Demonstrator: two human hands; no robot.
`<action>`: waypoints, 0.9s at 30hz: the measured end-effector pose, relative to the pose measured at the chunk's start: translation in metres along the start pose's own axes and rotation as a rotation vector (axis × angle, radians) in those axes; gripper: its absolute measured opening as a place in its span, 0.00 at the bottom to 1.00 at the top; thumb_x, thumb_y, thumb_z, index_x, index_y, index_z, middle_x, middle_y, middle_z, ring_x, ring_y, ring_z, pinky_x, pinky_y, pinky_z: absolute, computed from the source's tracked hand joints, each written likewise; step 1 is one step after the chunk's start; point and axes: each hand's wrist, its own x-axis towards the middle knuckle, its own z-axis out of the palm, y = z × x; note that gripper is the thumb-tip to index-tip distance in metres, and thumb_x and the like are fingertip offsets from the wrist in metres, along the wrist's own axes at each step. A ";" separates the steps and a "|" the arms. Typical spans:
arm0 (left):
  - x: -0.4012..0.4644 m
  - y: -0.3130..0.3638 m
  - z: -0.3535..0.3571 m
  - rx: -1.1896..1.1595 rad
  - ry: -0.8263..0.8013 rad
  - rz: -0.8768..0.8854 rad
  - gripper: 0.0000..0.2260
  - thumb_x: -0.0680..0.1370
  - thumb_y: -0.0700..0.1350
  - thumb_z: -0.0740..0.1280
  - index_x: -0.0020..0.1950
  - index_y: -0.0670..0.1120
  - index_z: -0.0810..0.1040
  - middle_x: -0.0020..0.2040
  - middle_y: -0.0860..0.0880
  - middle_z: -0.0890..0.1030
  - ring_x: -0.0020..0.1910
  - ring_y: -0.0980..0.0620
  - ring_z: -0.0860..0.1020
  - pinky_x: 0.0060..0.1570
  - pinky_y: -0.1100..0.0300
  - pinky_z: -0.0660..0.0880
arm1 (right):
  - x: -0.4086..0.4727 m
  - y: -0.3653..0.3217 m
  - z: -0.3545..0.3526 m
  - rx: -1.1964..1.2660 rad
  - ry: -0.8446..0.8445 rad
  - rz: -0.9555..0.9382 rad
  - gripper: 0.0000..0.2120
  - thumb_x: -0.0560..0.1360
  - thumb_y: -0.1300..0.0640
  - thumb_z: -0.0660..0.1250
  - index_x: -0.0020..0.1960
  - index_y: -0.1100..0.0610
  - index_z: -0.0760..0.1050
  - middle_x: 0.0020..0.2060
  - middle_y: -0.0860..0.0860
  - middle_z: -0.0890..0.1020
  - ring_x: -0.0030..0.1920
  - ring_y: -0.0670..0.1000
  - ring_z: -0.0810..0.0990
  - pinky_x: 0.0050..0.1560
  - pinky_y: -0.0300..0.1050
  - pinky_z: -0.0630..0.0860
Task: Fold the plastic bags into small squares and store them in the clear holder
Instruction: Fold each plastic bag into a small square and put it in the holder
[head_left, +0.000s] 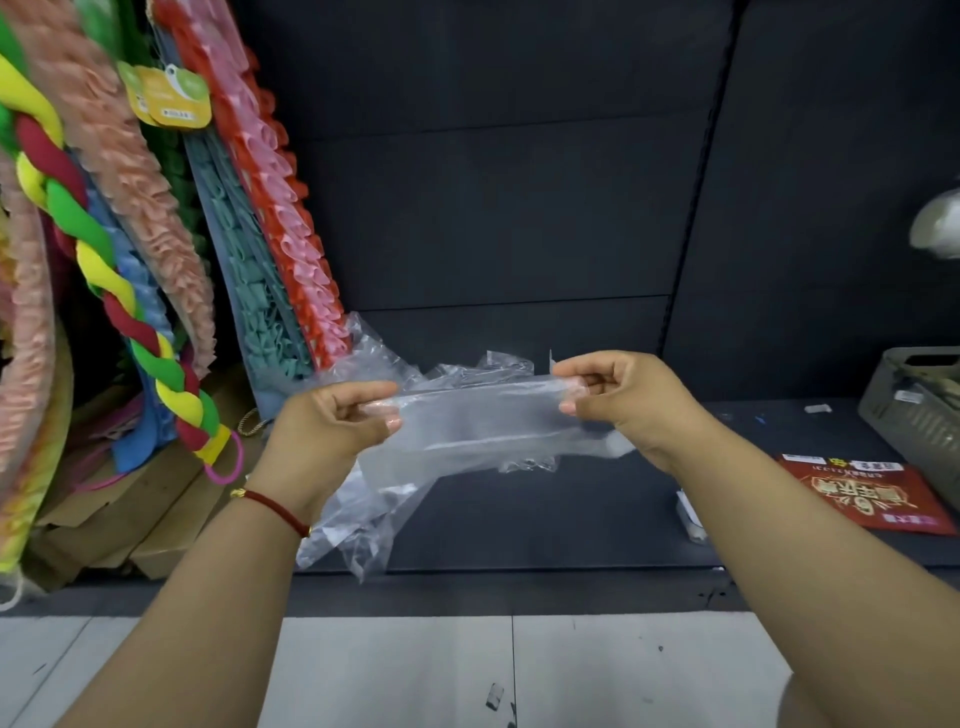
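Colourful mops (130, 249) are seen at frame left. At centre, a clear plastic bag (478, 421) is stretched flat between both hands above the dark shelf (571, 509): pinched by left hand (332, 421), then right hand (618, 400). Red packet (862, 493) at lower right.

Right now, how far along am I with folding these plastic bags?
Early. Done: the clear bag looks flattened into a long strip. In hand: left hand and right hand pinch its two ends, holding it stretched above the dark shelf. Left: folding it to a small square, the loose bags beneath, and storing; no clear holder shows.
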 end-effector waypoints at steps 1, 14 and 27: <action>0.000 0.001 0.000 0.034 0.011 0.020 0.13 0.72 0.35 0.74 0.53 0.50 0.82 0.42 0.47 0.81 0.36 0.61 0.76 0.40 0.74 0.75 | 0.001 0.001 0.000 -0.033 0.025 -0.014 0.15 0.69 0.68 0.75 0.49 0.49 0.82 0.47 0.57 0.82 0.43 0.48 0.77 0.49 0.37 0.79; 0.001 0.008 -0.007 0.049 0.076 0.163 0.06 0.75 0.41 0.72 0.39 0.48 0.80 0.50 0.51 0.78 0.48 0.54 0.75 0.54 0.61 0.72 | -0.001 -0.003 0.006 -0.174 0.119 -0.223 0.09 0.75 0.61 0.69 0.38 0.52 0.76 0.50 0.47 0.78 0.49 0.43 0.76 0.50 0.31 0.72; -0.007 0.004 0.020 -0.025 0.312 0.334 0.05 0.81 0.44 0.64 0.45 0.50 0.71 0.26 0.52 0.72 0.21 0.60 0.67 0.22 0.66 0.65 | -0.013 -0.009 0.025 -0.153 0.233 -0.270 0.04 0.82 0.55 0.58 0.49 0.53 0.67 0.33 0.46 0.72 0.30 0.37 0.70 0.32 0.30 0.68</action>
